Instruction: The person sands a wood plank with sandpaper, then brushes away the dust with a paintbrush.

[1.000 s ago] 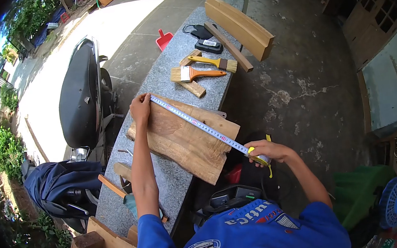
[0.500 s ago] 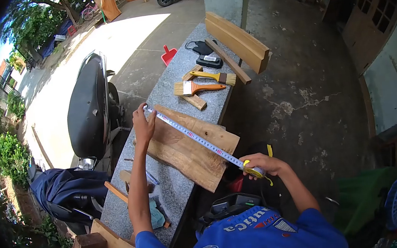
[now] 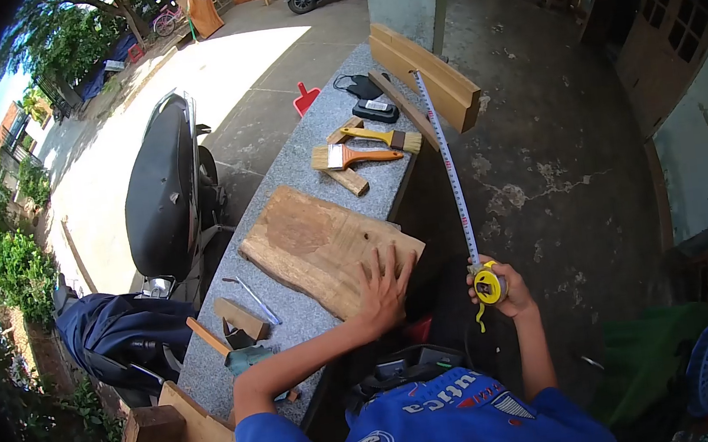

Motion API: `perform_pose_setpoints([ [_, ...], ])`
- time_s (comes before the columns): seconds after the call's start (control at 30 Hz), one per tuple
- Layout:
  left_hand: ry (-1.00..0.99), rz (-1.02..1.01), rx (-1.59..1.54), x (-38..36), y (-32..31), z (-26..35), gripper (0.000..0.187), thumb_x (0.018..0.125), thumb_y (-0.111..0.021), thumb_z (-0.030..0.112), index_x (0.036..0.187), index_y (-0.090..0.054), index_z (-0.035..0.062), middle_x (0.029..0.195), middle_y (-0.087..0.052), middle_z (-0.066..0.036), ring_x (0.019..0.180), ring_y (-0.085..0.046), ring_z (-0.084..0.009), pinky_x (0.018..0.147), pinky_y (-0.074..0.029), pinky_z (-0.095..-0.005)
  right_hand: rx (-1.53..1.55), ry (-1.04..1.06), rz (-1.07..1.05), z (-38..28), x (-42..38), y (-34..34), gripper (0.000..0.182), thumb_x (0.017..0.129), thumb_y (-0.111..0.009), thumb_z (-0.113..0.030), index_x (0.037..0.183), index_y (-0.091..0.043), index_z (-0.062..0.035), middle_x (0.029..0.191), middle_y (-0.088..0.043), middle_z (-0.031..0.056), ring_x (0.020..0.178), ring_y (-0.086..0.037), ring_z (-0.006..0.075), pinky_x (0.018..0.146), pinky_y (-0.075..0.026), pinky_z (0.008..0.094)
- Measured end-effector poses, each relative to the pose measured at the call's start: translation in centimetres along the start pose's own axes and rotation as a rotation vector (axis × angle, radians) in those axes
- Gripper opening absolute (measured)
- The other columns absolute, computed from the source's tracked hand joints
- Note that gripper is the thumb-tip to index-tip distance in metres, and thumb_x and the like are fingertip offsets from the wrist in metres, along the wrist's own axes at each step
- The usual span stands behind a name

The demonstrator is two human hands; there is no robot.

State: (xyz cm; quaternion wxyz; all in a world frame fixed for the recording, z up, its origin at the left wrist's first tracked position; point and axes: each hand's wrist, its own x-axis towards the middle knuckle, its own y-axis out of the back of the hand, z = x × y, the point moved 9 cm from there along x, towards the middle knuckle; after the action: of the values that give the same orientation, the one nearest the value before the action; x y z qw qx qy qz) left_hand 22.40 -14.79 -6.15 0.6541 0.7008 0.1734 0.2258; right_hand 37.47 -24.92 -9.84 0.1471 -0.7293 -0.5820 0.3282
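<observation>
My left hand (image 3: pixel 385 292) lies with spread fingers on the near right end of a wooden board (image 3: pixel 312 239), which rests on the grey granite bench (image 3: pixel 299 157). In my right hand (image 3: pixel 501 287) is a yellow tape measure (image 3: pixel 488 286), held off the bench's right side. Its white blade (image 3: pixel 453 175) stands extended away from me, with its free end beside a thick wooden beam. A yellow strap hangs below the case. Left of the board lie a pen (image 3: pixel 260 300) and a small wooden block with a dark opening (image 3: pixel 240 319).
Two paintbrushes (image 3: pixel 355 156) lie across wood strips beyond the board. Farther along are a black case (image 3: pixel 376 111), a black mask (image 3: pixel 356 86), a narrow strip and the thick beam (image 3: pixel 424 73). A motorbike (image 3: pixel 163 190) stands close along the bench's left side.
My left hand has left the tape's end at the board's far edge and now lies on its near end. The tape has swung off the board to the right, blade still out.
</observation>
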Motion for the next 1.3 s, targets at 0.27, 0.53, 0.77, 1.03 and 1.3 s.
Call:
perform_pose_setpoints([
  [0.27,0.027,0.111,0.107,-1.0,8.2,-1.5,0.057,0.075,-0.055,0.009,0.127,-0.038,-0.0065,0.113,-0.048,-0.031,0.102,-0.052,-0.0409,0.077,-0.05,-0.0376,0.032,0.027,-0.027,0.8,-0.8,0.3,0.06,0.077,-0.053,-0.036,0.124,-0.041,-0.0011,0.093,-0.057,0.015,0.076,-0.061,0.0233,0.066,-0.051,0.0332],
  [0.53,0.369,0.449,0.211,-1.8,26.9,-15.1,0.025,0.071,-0.049,-0.002,0.095,-0.054,-0.0009,0.078,-0.061,-0.018,0.071,-0.061,-0.033,0.062,-0.048,-0.0397,-0.082,0.022,-0.092,1.4,-0.6,-1.4,0.06,0.078,-0.053,-0.037,0.125,-0.04,-0.0012,0.093,-0.057,0.0145,0.076,-0.06,0.0222,0.066,-0.051,0.0328],
  [0.77,0.488,0.841,0.319,-6.0,36.5,-17.6,0.017,0.081,-0.056,0.023,0.082,-0.058,0.0059,0.06,-0.058,-0.015,0.056,-0.058,-0.0334,0.053,-0.044,-0.0409,0.021,0.045,-0.06,1.8,0.1,-1.1,0.061,0.078,-0.053,-0.038,0.125,-0.039,-0.0017,0.094,-0.056,0.0143,0.077,-0.06,0.022,0.067,-0.051,0.0332],
  [1.03,0.454,0.277,-0.15,4.9,21.0,-23.3,0.061,0.087,-0.04,0.052,0.066,-0.064,0.0005,0.061,-0.058,-0.021,0.061,-0.059,-0.0368,0.057,-0.046,-0.0427,-0.005,0.026,-0.054,2.7,-0.7,-1.4,0.058,0.079,-0.054,-0.035,0.124,-0.04,-0.0004,0.094,-0.057,0.0139,0.076,-0.061,0.0211,0.067,-0.052,0.0325],
  [1.3,0.436,0.104,-0.276,10.9,7.5,-28.3,0.061,0.086,-0.04,0.055,0.071,-0.067,0.0022,0.068,-0.061,-0.022,0.068,-0.061,-0.0381,0.064,-0.048,-0.0444,-0.021,-0.018,-0.059,2.4,-3.9,1.5,0.059,0.078,-0.056,-0.028,0.125,-0.039,0.0027,0.096,-0.057,0.0154,0.08,-0.061,0.0225,0.069,-0.052,0.0335],
])
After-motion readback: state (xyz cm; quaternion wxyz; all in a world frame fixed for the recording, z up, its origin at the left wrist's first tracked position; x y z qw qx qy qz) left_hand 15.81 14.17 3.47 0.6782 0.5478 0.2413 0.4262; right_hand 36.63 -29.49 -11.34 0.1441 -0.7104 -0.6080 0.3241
